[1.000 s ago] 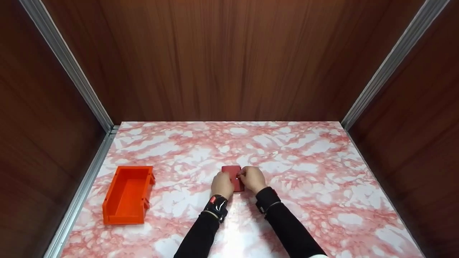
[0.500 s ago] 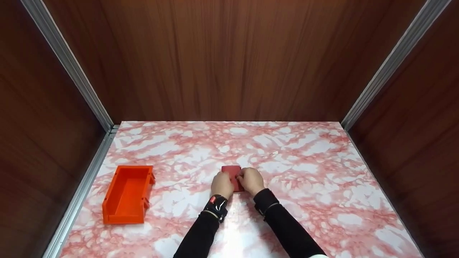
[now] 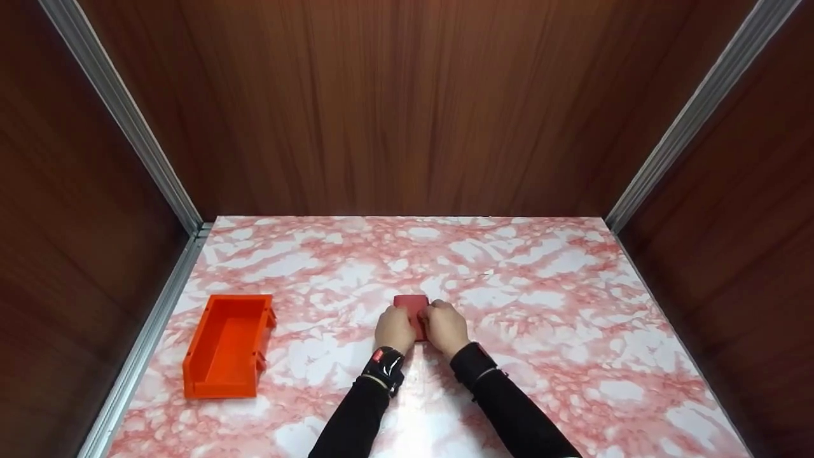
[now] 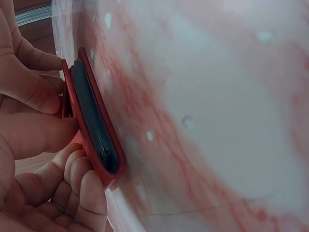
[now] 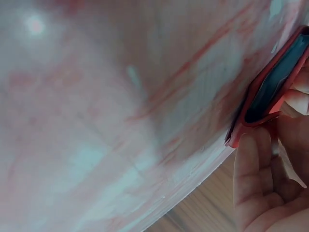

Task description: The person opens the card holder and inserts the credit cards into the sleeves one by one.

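Note:
A small red wallet [image 3: 411,301] with a dark inner lining lies near the middle of the table, between both hands. In the left wrist view the wallet [image 4: 96,121] is seen edge-on, its dark inside between two red covers. My left hand [image 3: 394,329] grips its left side, thumb on the upper cover and fingers curled by the edge. On the right side, my right hand [image 3: 447,327] pinches the wallet with bent fingers. The right wrist view shows the wallet [image 5: 277,77] at the right edge, partly covered by fingers. What lies under the right fingertips is hidden.
An orange open-front bin [image 3: 230,343] stands on the left of the table. The table top [image 3: 547,280] has a red and white marbled pattern. Dark wood panels [image 3: 407,108] with metal rails [image 3: 699,108] enclose the back and both sides.
The right fingers have come down closer on the wallet, and the right hand has turned slightly. A small shiny spot at those fingertips is now covered. The left hand stays in place.

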A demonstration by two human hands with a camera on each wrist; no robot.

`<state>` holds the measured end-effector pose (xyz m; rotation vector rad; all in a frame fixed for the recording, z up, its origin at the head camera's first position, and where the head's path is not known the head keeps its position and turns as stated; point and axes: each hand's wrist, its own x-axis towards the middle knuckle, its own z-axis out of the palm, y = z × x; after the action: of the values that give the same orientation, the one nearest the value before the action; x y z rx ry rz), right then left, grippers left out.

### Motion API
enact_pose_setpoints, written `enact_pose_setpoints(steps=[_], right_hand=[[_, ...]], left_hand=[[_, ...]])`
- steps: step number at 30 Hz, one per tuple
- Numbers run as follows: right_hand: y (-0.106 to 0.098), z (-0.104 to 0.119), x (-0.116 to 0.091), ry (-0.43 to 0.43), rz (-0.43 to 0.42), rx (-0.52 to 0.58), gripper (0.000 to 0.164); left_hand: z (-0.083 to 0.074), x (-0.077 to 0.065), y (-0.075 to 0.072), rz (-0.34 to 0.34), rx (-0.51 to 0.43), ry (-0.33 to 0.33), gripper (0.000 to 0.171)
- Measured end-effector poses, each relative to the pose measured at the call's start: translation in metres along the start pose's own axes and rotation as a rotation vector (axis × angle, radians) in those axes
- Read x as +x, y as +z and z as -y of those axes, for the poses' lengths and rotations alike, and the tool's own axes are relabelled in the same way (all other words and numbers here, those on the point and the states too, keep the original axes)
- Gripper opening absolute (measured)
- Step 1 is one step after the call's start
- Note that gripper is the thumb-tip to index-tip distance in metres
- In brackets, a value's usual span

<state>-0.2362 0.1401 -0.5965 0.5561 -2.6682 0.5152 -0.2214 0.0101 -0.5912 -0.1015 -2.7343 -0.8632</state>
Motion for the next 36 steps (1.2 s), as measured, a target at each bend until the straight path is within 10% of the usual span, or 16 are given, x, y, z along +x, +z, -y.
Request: enact_pose_setpoints(steps=[36], right_hand=[[-0.005,0.0019,-0.0085,-0.177,0.076,-0.137,0.016]], left_hand=[[-0.0007,-0.003,-0.0011,-0.011,-0.021,-0.007,0.027]])
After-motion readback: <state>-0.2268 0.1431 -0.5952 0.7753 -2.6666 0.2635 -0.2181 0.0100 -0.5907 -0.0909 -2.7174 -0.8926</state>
